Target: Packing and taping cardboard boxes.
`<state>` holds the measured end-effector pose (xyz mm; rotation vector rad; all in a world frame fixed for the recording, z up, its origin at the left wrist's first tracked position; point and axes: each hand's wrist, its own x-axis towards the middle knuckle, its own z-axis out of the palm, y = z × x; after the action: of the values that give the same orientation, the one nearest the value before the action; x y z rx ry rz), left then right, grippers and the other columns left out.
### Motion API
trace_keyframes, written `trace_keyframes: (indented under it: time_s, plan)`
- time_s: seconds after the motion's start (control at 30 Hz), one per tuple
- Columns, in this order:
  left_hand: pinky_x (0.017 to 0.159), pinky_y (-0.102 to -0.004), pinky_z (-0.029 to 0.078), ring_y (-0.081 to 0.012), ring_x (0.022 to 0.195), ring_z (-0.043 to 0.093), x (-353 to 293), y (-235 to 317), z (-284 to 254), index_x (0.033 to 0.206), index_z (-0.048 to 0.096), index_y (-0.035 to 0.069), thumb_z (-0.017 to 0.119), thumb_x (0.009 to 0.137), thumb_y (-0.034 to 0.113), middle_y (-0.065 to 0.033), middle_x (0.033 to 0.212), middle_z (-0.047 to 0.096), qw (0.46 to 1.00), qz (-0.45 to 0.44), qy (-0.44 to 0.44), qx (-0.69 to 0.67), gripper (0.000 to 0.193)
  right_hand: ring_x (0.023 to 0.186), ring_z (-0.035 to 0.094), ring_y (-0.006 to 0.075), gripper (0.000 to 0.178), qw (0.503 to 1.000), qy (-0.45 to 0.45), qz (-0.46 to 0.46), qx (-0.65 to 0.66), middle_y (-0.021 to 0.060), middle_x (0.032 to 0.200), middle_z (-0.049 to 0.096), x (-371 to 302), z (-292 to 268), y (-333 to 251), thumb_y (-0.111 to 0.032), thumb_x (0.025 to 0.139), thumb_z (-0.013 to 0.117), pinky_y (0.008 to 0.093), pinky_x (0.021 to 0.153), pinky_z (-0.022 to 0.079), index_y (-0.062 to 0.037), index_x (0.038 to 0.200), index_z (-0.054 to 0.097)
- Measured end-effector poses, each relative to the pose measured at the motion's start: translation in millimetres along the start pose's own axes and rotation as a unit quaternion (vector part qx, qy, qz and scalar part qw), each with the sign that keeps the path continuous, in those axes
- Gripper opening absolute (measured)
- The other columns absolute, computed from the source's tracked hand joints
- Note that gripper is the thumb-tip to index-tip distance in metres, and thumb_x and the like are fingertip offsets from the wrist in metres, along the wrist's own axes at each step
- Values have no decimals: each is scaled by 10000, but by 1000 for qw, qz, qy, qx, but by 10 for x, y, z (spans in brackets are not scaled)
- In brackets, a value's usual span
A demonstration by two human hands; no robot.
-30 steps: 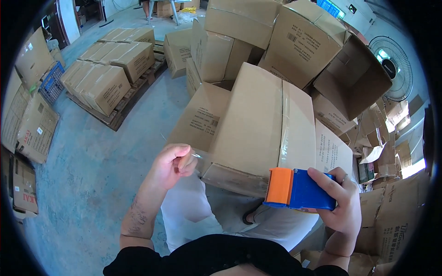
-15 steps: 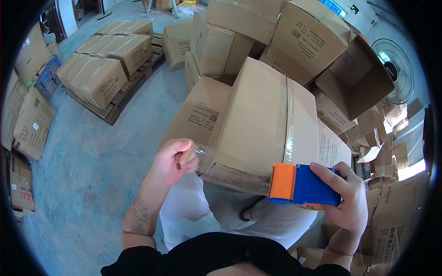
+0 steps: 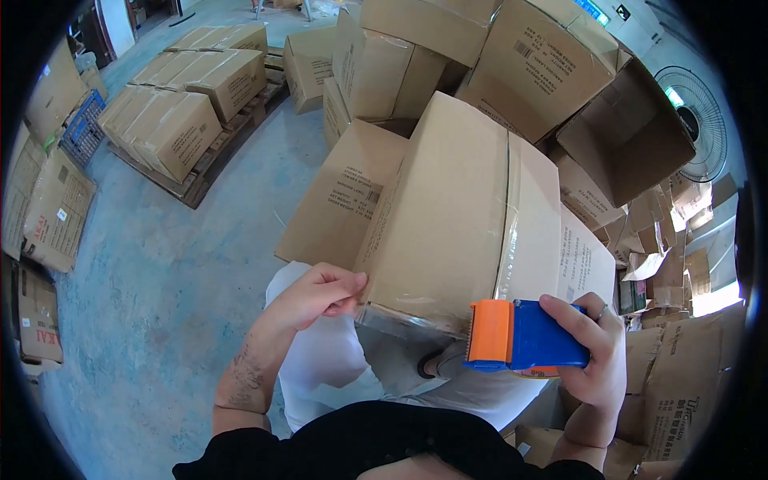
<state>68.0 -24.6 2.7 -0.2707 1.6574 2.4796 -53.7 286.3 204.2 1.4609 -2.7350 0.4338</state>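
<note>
I see the cardboard box [image 3: 456, 216] propped on my lap, its taped seam up. My right hand [image 3: 588, 360] has its fingers wrapped around the blue-and-orange tape dispenser [image 3: 520, 336] at the near edge; my left hand [image 3: 316, 294] pinches the box's corner, steadying it.

There is only one view, from a wide fisheye camera worn on the head, looking steeply down over the person's chest and lap. It is very near the cardboard box [image 3: 456, 216] on the knees, and both forearms enter from the lower edge. Toward the rim, the concrete floor [image 3: 160, 264] and the stacked cartons [image 3: 184, 112] curve.
</note>
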Motion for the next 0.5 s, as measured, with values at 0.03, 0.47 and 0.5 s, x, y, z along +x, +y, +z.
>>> trace_keyframes:
  time_s: [0.03, 0.47, 0.5]
  plan:
    - [464, -254, 234, -68, 488, 339, -16, 39, 14, 617, 546, 81, 503, 1022, 369, 35, 540, 459, 1000, -2, 1, 1, 499, 718, 656, 274, 641, 1000, 0, 1, 2, 116, 830, 629, -10, 18, 13, -112, 626, 834, 359, 667, 571, -221, 1239, 682]
    - [633, -293, 484, -134, 685, 599, -82, 353, -198, 915, 667, 20, 595, 981, 299, -42, 792, 651, 940, 63, 128, 310, 296, 693, 648, 268, 642, 997, 63, 4, 39, 96, 798, 596, -104, 87, 40, -51, 586, 766, 360, 642, 553, -243, 1195, 702]
    - [691, -313, 504, -166, 790, 635, -81, 544, -109, 943, 665, 17, 580, 987, 232, -60, 855, 670, 920, 142, 142, 336, 235, 685, 645, 265, 661, 998, 54, 6, 35, 89, 787, 581, -101, 69, 6, -35, 578, 753, 357, 639, 555, -256, 1199, 700]
